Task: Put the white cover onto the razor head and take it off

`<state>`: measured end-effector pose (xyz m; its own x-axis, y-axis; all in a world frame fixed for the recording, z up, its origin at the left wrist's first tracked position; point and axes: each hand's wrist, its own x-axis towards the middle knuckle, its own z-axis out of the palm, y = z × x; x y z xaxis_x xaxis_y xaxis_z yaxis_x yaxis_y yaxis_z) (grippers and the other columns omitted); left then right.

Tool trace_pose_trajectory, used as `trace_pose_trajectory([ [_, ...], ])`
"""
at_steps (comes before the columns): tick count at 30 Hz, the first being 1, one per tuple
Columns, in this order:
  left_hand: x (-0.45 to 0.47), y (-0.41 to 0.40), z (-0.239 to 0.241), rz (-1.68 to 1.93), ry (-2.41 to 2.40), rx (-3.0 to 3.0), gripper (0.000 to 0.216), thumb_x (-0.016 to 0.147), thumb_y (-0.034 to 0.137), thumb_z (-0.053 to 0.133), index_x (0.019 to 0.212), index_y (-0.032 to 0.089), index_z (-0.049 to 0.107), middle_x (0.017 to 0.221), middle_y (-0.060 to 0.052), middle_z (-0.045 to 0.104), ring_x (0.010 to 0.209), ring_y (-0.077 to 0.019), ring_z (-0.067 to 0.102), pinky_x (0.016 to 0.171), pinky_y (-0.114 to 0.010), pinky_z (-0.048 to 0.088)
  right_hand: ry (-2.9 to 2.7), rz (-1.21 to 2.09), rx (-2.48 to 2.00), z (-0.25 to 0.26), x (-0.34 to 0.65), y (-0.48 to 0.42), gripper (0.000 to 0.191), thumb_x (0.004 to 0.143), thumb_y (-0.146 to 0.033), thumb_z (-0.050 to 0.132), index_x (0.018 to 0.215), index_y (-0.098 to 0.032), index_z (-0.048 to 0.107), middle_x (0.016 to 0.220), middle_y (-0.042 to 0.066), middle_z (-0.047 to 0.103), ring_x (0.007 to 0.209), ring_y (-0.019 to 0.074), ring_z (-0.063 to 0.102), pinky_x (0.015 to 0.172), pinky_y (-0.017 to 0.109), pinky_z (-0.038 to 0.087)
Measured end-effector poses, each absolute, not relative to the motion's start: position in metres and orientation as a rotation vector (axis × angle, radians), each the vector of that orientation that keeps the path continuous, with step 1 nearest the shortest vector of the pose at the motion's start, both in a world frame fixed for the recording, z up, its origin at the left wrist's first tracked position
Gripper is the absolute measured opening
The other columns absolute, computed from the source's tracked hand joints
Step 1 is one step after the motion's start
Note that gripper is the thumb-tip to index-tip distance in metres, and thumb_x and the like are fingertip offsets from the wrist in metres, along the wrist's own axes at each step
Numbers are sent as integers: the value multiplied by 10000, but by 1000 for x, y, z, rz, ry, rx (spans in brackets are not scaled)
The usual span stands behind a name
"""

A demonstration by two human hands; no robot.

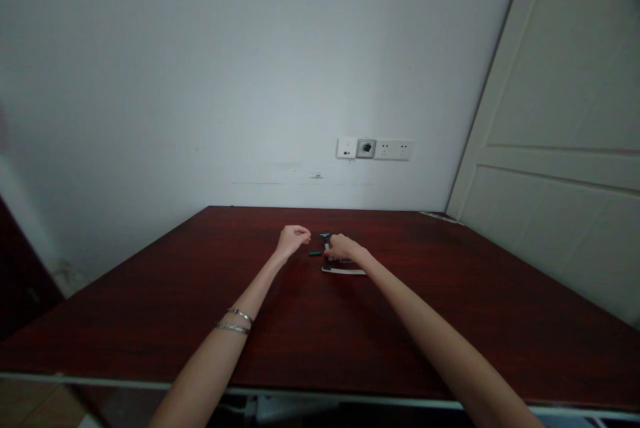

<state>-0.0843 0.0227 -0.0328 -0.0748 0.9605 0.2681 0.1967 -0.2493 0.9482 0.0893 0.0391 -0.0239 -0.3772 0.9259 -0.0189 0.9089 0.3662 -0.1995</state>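
A razor [327, 246] with a teal-edged head and a pale and dark handle lies toward the far middle of the table. My right hand [343, 247] is closed at its handle, the fingers partly covering it. Left of the razor, my left hand [294, 241] hovers with its fingers curled and pinched; whether they hold anything is too small to tell. A small dark green bar [315, 253] rests on the table between my hands. Just nearer to me is a pale curved strip [345, 271] with a dark end, its right end behind my right wrist.
The dark red wooden table [240, 361] runs back to a white wall. Wall sockets [393, 150] sit above its far edge. A pale panelled door [555, 215] stands along the right side. Some pale items [285, 408] show below the table's front edge.
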Motion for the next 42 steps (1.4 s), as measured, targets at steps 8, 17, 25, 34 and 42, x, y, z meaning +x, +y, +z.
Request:
trace_pose_trajectory([
  [8,-88,25,-34,1353,1347,1603,57,633,157,637,666,123,667,616,-64,674,573,-155,633,610,-262,500,-2436,216,-1637,-15,115,44,337,787,-398,508,724,-121,689,788,131,685,750,201,639,607,227,409],
  [17,-94,31,-59,964,1531,2122,106,594,268,679,645,179,704,690,-65,694,644,-182,619,641,-246,445,-2268,326,-1486,-16,164,37,354,796,-365,480,662,-115,691,596,42,618,579,129,549,531,203,342],
  [25,-94,28,-60,633,1724,2314,198,728,257,585,848,188,727,909,-65,702,923,-201,603,819,-262,438,-2258,318,-1367,-32,173,38,371,798,-383,471,635,-120,676,557,32,580,544,119,504,517,209,315],
  [34,-94,30,-63,613,1611,2434,208,767,255,551,856,186,726,886,-56,698,890,-190,606,840,-275,435,-2293,205,-1398,-33,171,33,353,814,-384,472,621,-150,651,628,51,628,566,124,526,513,217,299],
  [42,-90,23,-54,841,1504,2598,130,749,202,579,763,160,701,836,-61,651,842,-186,554,804,-300,426,-2224,268,-1215,-36,169,34,293,819,-373,495,799,-169,705,811,71,698,738,175,612,669,241,416],
])
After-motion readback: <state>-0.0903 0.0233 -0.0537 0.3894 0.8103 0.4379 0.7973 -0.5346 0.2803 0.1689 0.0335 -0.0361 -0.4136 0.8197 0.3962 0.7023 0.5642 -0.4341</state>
